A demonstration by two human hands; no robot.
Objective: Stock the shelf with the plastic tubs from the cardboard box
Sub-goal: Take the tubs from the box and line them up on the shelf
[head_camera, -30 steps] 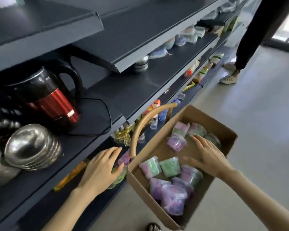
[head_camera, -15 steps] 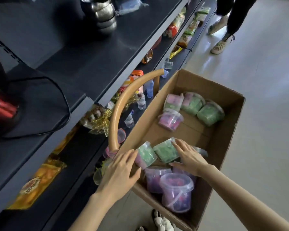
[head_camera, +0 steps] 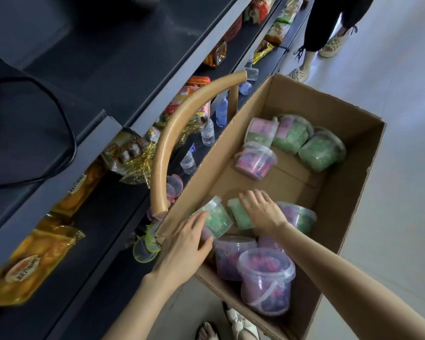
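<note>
The open cardboard box (head_camera: 349,192) stands on the floor beside the dark shelf (head_camera: 103,231). Several lidded plastic tubs with green, pink or purple filling lie in it. My left hand (head_camera: 184,244) reaches over the box's near corner. Its fingers and thumb close round a green tub (head_camera: 217,218) lying on its side. My right hand (head_camera: 260,209) curls over the top of a second green tub (head_camera: 239,215) right next to it. Purple tubs (head_camera: 268,280) stand at the near end, and green and pink tubs (head_camera: 322,150) sit at the far end.
A tan curved basket handle (head_camera: 162,148) arches between the shelf and the box. The low shelf holds small cups (head_camera: 142,251), little bottles (head_camera: 207,134) and snack packets (head_camera: 32,261). Another person's legs (head_camera: 329,30) stand at the top right. My feet (head_camera: 231,325) are below the box.
The view has tilted down toward the box. My left hand moved from the shelf edge into the box onto a green tub; my right hand drew back onto the tub beside it.
</note>
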